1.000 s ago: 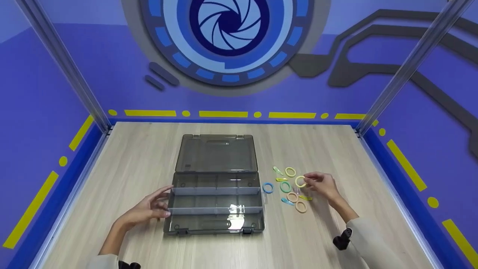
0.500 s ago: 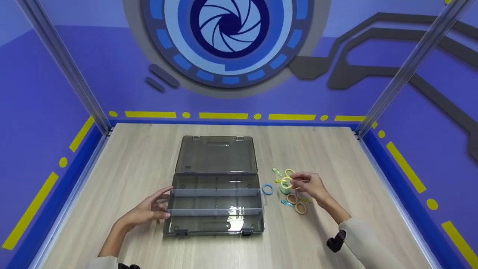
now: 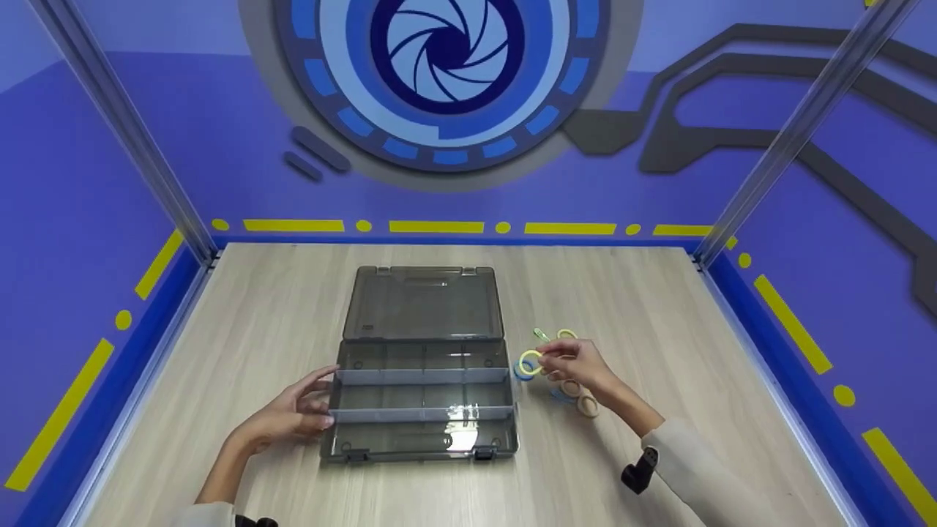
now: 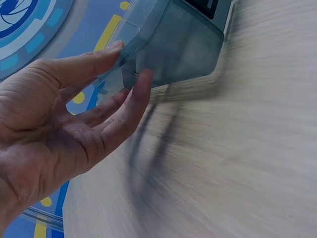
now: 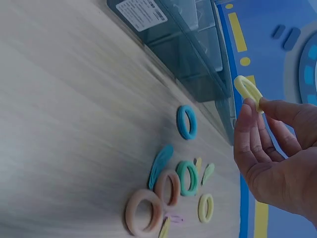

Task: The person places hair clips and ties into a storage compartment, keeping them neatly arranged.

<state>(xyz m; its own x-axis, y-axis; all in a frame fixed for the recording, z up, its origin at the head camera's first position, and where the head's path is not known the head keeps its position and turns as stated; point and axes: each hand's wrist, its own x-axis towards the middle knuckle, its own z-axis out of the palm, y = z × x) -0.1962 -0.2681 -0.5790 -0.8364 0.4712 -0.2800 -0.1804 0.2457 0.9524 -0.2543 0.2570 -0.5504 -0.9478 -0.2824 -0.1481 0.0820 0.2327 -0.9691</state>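
Yellow ring (image 5: 241, 89) is up off the bench (image 3: 278, 293), pinched btwn thumb & fingertips of the R hand (image 3: 582, 366), so that grip is closed on it. Head view has it just right of the box (image 3: 413, 457), overlapping the blue ring (image 5: 180, 124); R wrist view shows those two apart, blue one lying on the bench near the box.

Box = smoky see-thru plastic, lid (image 3: 424, 304) folded back on far side. Inside: 2 pale long dividers (image 3: 395, 377) + thinner cross-walls, w/ bright glare in near right part. L hand (image 3: 289, 413) is at the box's left side, grip loose, fingertips touching it; L wrist view shows a fingertip up close against the wall.

R wrist view also gives pcs the R hand hides in head view: green ring (image 5: 181, 177), pinkish clip (image 5: 174, 218). Around them: blue clip (image 5: 159, 163), 2 brown rings (image 5: 131, 210) side by side, 2nd yellow one (image 5: 201, 208), pale green clip (image 5: 208, 173). White label (image 5: 142, 14) on box side shows only there.
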